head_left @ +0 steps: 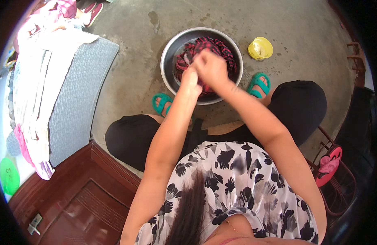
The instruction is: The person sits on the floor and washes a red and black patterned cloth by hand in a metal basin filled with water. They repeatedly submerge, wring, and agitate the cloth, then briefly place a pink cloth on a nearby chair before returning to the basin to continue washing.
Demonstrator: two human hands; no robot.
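Note:
A round metal basin (166,65) stands on the floor between my feet. Bunched inside it is a wet red-and-black plaid cloth (223,50), with some water or suds around it. Over the basin, my left hand (191,79) is closed on a fold of the cloth. My right hand (212,65) is curled into a fist on the plaid cloth, right against my left hand. Motion blurs the right hand, and its fingertips are hidden from above.
A yellow plastic tub (260,48) sits right of the basin. At left is a grey padded seat (75,92) with white cloth (29,82) over it; a person's shoe (95,14) shows beyond. A dark red wooden panel (84,202) fills the lower left. A metal-framed chair (338,196) stands right.

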